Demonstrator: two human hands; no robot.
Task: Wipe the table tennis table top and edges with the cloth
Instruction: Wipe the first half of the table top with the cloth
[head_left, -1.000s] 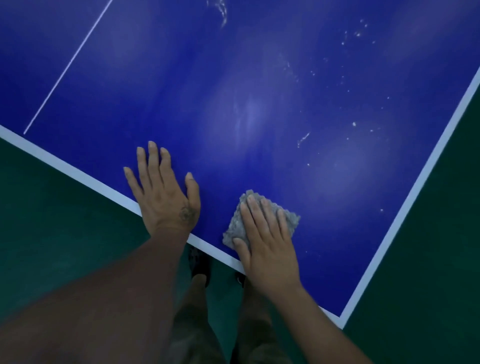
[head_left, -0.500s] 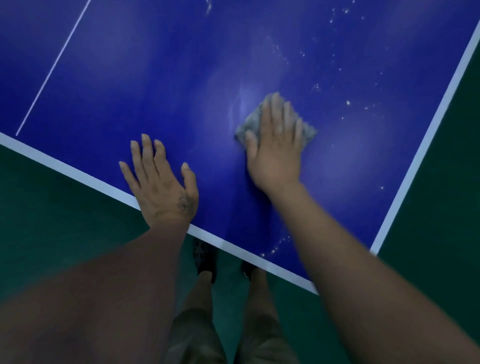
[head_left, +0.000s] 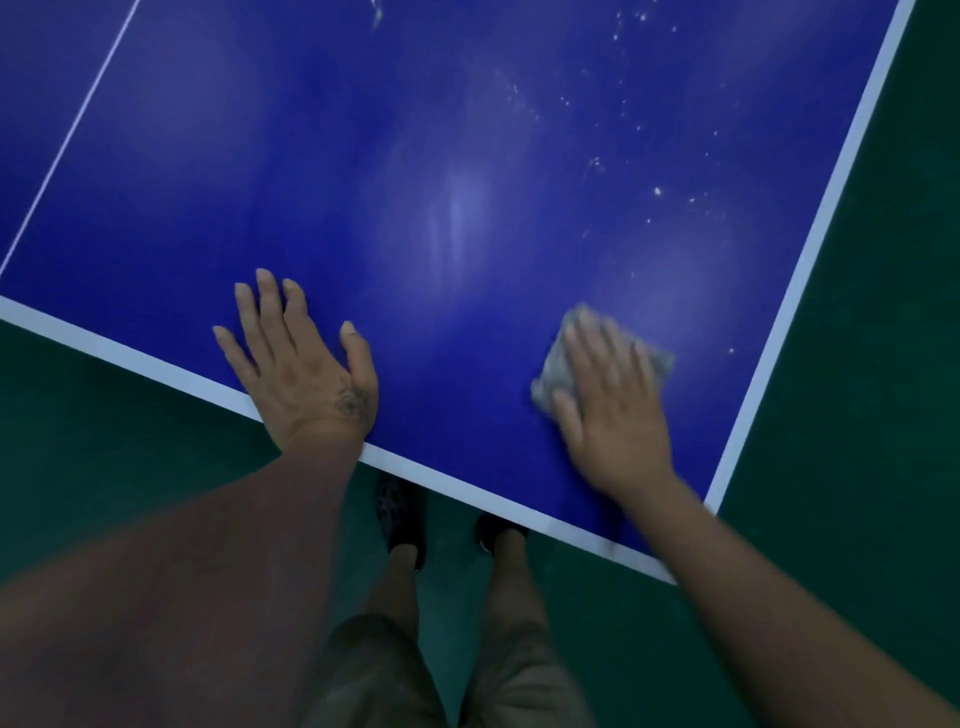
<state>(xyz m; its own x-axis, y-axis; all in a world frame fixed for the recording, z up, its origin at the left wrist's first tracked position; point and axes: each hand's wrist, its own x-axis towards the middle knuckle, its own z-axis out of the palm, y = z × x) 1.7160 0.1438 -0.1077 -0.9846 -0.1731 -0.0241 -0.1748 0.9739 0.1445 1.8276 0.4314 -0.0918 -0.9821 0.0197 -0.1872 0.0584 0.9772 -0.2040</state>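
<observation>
Here, one blue table tennis table (head_left: 363, 156) fills most of the view, and one grey cloth (head_left: 555, 370) lies on its top near the corner closest to the person. Two hands are on the table. The right hand (head_left: 613, 415) lies flat on the cloth with its fingers straight and close together, pressing it onto the blue surface rather than curling round it; both the hand and the cloth are blurred. The left hand (head_left: 306, 374) rests palm down well apart from the cloth, with its fingers straight and slightly spread and its heel over the near white edge band (head_left: 156, 358). One small dark mark (head_left: 350, 402) shows on the back of this hand. A second white edge band (head_left: 810, 249) runs up the right side and meets the first at the corner. One thin white line (head_left: 78, 119) crosses the top at the upper left. Many white specks (head_left: 657, 191) dot the surface beyond the cloth. Below the near edge, two dark shoes (head_left: 400, 519) stand on the green floor (head_left: 857, 415), under two bare lower legs and a pair of shorts (head_left: 384, 675).
</observation>
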